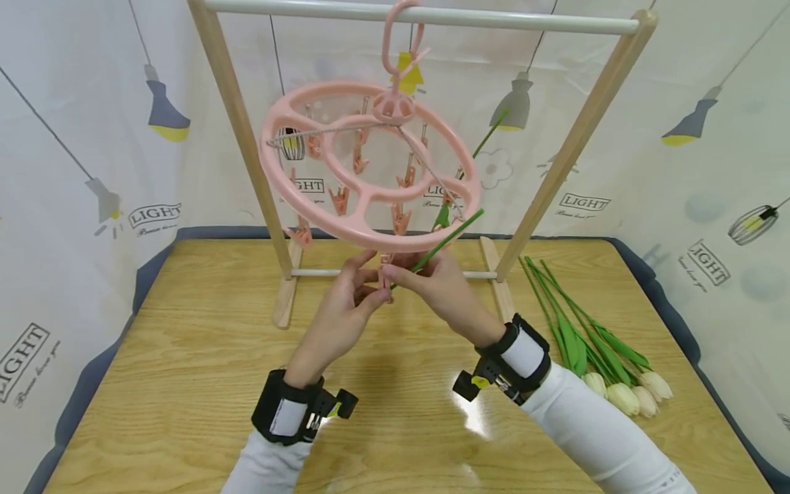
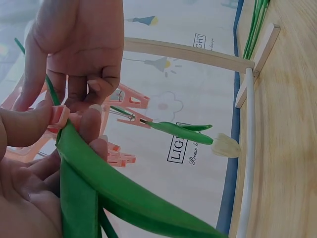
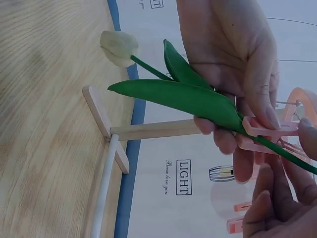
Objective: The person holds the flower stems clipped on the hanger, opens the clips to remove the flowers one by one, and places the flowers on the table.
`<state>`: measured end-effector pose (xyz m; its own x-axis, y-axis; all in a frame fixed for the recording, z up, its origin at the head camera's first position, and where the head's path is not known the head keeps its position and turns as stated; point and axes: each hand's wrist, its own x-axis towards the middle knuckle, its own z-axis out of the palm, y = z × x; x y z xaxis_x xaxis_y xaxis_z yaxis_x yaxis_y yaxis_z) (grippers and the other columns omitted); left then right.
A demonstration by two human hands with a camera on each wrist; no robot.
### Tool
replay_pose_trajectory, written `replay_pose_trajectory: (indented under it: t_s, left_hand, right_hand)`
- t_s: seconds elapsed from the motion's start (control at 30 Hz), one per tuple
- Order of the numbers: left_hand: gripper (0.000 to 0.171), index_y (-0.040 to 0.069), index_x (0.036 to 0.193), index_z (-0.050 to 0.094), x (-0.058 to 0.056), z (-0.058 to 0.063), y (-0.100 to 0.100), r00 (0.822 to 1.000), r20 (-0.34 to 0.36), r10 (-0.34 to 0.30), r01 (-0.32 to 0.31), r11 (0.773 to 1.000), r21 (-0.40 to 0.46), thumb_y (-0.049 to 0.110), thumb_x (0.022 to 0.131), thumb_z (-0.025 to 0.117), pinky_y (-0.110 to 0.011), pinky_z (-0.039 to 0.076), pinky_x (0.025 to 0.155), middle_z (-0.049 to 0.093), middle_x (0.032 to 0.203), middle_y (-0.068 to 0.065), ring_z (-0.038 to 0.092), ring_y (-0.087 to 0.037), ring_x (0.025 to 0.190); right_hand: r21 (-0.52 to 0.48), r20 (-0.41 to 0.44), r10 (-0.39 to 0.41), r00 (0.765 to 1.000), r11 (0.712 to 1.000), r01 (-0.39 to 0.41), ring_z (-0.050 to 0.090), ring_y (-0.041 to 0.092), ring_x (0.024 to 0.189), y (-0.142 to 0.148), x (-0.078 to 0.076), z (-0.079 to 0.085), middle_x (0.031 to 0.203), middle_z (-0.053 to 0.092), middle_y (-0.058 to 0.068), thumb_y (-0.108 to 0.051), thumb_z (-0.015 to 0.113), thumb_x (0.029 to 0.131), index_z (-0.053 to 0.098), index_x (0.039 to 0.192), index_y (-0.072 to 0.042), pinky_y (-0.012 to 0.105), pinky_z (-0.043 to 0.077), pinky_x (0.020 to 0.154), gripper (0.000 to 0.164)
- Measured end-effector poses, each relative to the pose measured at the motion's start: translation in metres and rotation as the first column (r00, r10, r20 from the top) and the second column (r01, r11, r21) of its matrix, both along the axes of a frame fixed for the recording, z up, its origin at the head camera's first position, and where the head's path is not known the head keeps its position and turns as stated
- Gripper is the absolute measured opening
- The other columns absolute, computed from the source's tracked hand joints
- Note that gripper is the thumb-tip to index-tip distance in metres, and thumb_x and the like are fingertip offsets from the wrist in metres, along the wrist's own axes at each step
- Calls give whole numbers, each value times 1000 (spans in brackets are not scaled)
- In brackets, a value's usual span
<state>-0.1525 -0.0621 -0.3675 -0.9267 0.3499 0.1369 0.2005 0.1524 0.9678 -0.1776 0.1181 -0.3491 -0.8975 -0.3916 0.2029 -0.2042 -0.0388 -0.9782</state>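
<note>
A white tulip (image 3: pixel 119 48) hangs head down between my hands, its green leaves (image 3: pixel 173 96) spreading below the fingers. Its stem (image 1: pixel 447 239) slants up past a pink clothes peg (image 3: pixel 260 127) on the round hanger (image 1: pixel 352 223). My left hand (image 1: pixel 339 312) pinches the peg's lower end beside the stem, thumb in front and fingers curled behind the leaf base. Higher up, the thumb of my right hand (image 1: pixel 447 291) presses the peg's handle, with fingers behind it. The peg's mouth is partly hidden by fingers.
Another white tulip (image 2: pixel 226 147) hangs from a neighbouring peg (image 2: pixel 133 117). Several empty pegs dangle from the ring. A rack with wooden posts (image 1: pixel 577 147) and a white top bar (image 1: pixel 494 17) carries the hanger. Several tulips (image 1: pixel 623 398) lie on the table's right side.
</note>
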Motion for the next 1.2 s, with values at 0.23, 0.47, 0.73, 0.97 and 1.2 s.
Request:
replay_pose_trajectory:
  t_s: [0.23,0.47,0.73,0.97,1.2]
  left_hand:
    - [36,3,139,46,-1,-2,0,996,-71,-51,46,996,-74,7,104,47,-33,56,84,68,113,-17,65,-24,99]
    - [26,6,129,49,-1,-1,1,991,-83,-108,98,989,-114,17,107,41,-29,51,75,63,102,-12,58,-20,88]
    - [36,11,135,49,-1,-3,3,987,-159,-26,-2,984,-175,31,108,37,-25,38,58,59,85,-6,48,-18,67]
    - [47,18,154,27,-3,-4,5,969,-247,25,-92,960,-265,28,108,31,-27,39,56,52,78,-4,45,-15,63]
    - [37,21,143,34,-4,-1,8,968,-248,36,-114,945,-307,36,108,30,-29,42,57,57,82,-4,51,-15,67]
  right_hand:
    - [96,-18,-64,998,993,66,58,14,80,1,1,-1,99,67,-1,-14,66,95,64,113,-7,27,48,72,20]
    - [140,2,-124,992,982,123,43,13,69,2,3,-2,90,61,0,-16,67,94,65,112,-11,25,35,61,18]
    - [168,37,-143,989,977,135,53,17,91,6,4,-4,102,63,0,-25,64,97,66,117,-12,28,43,78,24]
    - [160,63,-161,985,976,149,49,16,84,15,5,-6,92,60,-5,-21,52,103,64,118,-1,25,43,75,28]
    - [142,44,-142,989,981,134,58,11,85,18,6,-5,90,65,-6,-18,52,102,63,112,1,26,46,75,24]
